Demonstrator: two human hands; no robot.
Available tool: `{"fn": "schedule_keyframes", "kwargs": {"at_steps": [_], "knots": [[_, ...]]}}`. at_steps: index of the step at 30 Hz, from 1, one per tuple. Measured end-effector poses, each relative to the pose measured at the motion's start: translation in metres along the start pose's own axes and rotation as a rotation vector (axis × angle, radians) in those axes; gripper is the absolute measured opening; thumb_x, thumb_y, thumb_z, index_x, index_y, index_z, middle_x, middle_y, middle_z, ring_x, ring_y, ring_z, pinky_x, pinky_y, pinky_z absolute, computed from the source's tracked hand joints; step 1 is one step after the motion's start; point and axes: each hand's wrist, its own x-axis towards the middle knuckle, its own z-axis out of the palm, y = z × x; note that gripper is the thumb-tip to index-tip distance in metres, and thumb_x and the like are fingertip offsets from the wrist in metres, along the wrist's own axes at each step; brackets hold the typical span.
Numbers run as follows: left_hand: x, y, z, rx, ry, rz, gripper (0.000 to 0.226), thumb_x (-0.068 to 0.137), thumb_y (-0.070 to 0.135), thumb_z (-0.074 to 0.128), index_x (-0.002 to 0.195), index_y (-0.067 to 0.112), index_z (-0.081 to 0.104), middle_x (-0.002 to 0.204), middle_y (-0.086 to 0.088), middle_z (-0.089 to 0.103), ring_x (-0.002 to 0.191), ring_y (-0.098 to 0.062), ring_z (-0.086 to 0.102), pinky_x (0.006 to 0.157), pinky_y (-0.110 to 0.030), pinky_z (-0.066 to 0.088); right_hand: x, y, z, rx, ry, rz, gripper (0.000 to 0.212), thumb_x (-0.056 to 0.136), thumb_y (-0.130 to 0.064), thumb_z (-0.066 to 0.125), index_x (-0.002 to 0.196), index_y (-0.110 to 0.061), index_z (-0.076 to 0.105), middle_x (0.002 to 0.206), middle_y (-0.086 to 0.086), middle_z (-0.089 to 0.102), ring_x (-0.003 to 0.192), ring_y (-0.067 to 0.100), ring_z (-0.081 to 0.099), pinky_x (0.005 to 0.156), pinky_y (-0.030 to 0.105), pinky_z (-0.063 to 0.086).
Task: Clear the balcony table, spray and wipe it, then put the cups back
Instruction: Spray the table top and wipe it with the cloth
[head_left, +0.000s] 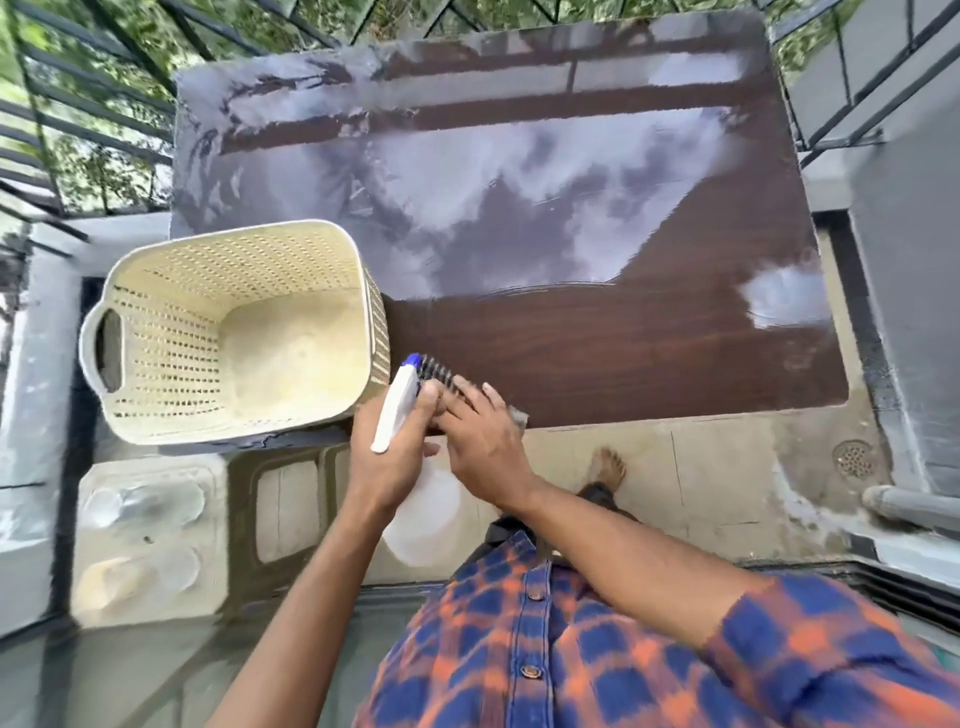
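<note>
Left hand (384, 460) grips spray bottle (427, 519) beside basket (156, 291) on table (623, 358).

The balcony table (649, 353) is a rectangular top of dark brown wood grain. It is glossy, and much of its far half shows pale, cloudy patches and streaks, while the near strip shows plain grain. The spray bottle (423, 519) has a translucent white body, a white trigger and a blue nozzle tip. The left hand (387, 457) grips it by the neck at the table's near edge, tilted, nozzle toward the tabletop, body out past the edge. A dark striped cloth (439, 373) lies on the near edge just beside the nozzle, mostly hidden under the right hand (483, 441), whose fingers press flat on it.
</note>
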Motion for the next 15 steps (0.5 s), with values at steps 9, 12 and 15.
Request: {"fn": "schedule_keyframes", "kwargs": {"at_steps": [9, 12, 15], "knots": [[-0.021, -0.025, -0.025, 0.045, 0.098, 0.021, 0.027, 0.088, 0.036, 0.060, 0.093, 0.012, 0.071, 0.076, 0.011, 0.072, 0.072, 0.000, 0.065, 0.052, -0.025, 0.055, 0.008, 0.038, -0.021, 0.033, -0.219, -0.329, 0.057, 0.085, -0.009, 0.064, 0.140, -0.022, 0.058, 0.151, -0.001, 0.050, 0.141, 0.029, 0.045, 0.112, 0.052, 0.036], [-0.021, -0.030, -0.029, 0.040, 0.124, 0.008, 0.031, 0.088, 0.038, 0.061, 0.096, 0.011, 0.072, 0.081, 0.006, 0.071, 0.073, 0.000, 0.066, 0.053, -0.025, 0.054, 0.012, 0.025, -0.019, -0.008, -0.231, -0.295, 0.063, 0.079, -0.007, 0.064, 0.140, -0.021, 0.058, 0.150, 0.000, 0.052, 0.139, 0.032, 0.047, 0.113, 0.053, 0.035], [-0.023, -0.032, -0.028, 0.015, 0.109, 0.000, 0.024, 0.088, 0.038, 0.061, 0.095, 0.017, 0.071, 0.080, 0.009, 0.073, 0.077, -0.001, 0.068, 0.053, -0.025, 0.054, 0.015, 0.014, -0.016, -0.043, -0.325, -0.285, 0.069, 0.079, -0.007, 0.057, 0.145, -0.027, 0.053, 0.154, -0.005, 0.047, 0.144, 0.030, 0.040, 0.116, 0.055, 0.030]]}}
